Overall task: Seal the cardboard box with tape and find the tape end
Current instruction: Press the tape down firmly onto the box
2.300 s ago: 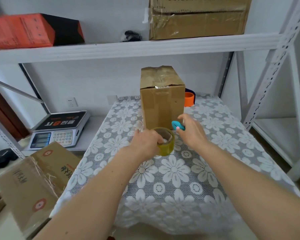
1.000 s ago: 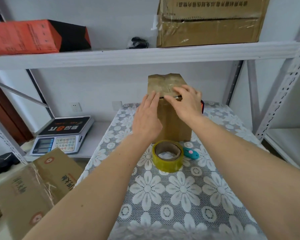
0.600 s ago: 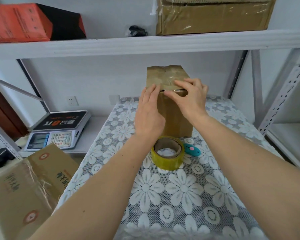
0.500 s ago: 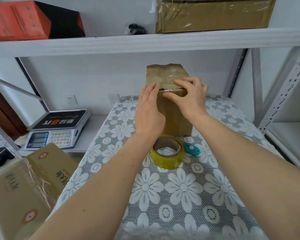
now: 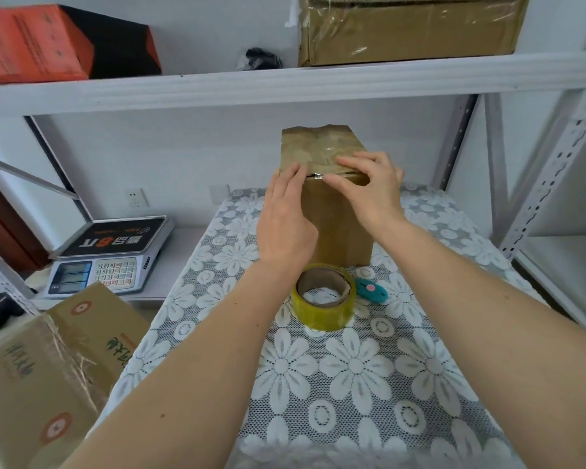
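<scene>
A tall brown cardboard box (image 5: pixel 339 225) stands at the back of the flower-patterned table (image 5: pixel 352 367), its top covered with shiny clear tape. My left hand (image 5: pixel 286 221) lies flat against the box's front left edge, fingertips at the top rim. My right hand (image 5: pixel 372 189) presses on the top front edge, fingers spread over the tape. A yellowish tape roll (image 5: pixel 323 296) lies flat on the table in front of the box. A small teal cutter (image 5: pixel 372 290) sits just right of the roll.
A weighing scale (image 5: pixel 112 255) sits on a low shelf at left. A taped carton (image 5: pixel 44 370) stands at lower left. A white shelf board (image 5: pixel 285 84) overhead carries an orange box (image 5: pixel 34 45) and a large carton (image 5: pixel 410 27). Metal rack posts (image 5: pixel 555 157) rise at right.
Earlier both hands set down the tape roll and cutter, then rose to the box top. In the last half second my hands slid slightly along the taped top front edge.
</scene>
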The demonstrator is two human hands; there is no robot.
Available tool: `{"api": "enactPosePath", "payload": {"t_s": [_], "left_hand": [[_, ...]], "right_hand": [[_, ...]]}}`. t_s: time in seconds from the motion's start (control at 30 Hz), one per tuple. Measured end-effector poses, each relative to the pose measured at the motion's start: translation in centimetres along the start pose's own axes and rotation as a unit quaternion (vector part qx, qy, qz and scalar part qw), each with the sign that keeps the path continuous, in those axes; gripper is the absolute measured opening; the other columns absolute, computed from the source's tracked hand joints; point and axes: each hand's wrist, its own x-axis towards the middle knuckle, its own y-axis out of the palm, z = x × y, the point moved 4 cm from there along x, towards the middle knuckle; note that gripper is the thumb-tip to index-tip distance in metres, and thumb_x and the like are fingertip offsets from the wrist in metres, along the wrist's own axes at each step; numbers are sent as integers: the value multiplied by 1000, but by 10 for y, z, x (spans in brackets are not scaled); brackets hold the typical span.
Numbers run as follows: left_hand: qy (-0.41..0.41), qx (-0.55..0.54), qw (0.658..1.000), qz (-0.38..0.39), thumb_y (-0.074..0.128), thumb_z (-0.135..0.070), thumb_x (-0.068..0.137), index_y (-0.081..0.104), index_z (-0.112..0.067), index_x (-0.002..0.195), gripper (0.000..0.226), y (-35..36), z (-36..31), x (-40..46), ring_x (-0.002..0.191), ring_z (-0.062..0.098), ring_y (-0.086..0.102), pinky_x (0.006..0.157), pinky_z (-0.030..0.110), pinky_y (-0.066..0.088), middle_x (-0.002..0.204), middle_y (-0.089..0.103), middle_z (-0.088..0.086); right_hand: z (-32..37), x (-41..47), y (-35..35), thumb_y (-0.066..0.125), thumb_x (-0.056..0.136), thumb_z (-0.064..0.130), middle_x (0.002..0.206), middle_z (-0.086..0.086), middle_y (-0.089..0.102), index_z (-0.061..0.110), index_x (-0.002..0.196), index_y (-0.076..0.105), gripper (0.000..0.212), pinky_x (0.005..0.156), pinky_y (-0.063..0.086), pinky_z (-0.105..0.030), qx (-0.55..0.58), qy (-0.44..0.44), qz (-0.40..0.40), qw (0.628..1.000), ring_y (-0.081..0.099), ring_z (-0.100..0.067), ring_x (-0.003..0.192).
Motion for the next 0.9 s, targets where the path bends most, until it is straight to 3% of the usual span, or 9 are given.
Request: {"api": "enactPosePath", "payload": {"t_s": [0.3,0.43,0.53,0.67,0.9], "left_hand": [[-3,6,1000,1,41,16,77,33,-23,146,79,-1,-2,-1,145,12,19,110,31,34,155,28,-10],[-3,11,1000,7,42,15,77,34,-23,146,79,-2,-2,-1,144,12,21,108,35,37,154,28,-11],[1,13,1000,8,44,14,75,35,-21,146,80,-2,-2,-1,141,14,28,108,36,38,154,30,-9],[9,18,1000,-2,46,13,73,37,-17,144,79,0,-2,0,140,18,32,111,38,33,153,34,-4],[15,19,1000,-18,45,14,71,39,-18,143,79,2,-1,0,139,18,32,113,38,31,151,36,-3]], "right_hand": [[-1,-4,-8,79,73,28,125,5,51,27,121,64,51,94,25,-19,-20,-23,26,999,34,-17,115],[0,-3,-10,81,70,29,123,8,48,27,122,63,55,96,25,-20,-31,-22,52,998,33,-16,117],[-2,-1,-11,79,72,38,115,13,47,27,115,67,47,102,31,-26,21,-7,41,999,37,-16,120],[-7,3,-7,78,73,34,110,12,50,27,110,70,38,106,37,-38,44,-7,17,999,44,-23,120],[-17,7,-9,76,77,29,112,16,51,33,110,69,34,106,37,-42,54,-27,46,997,44,-23,120]]}}
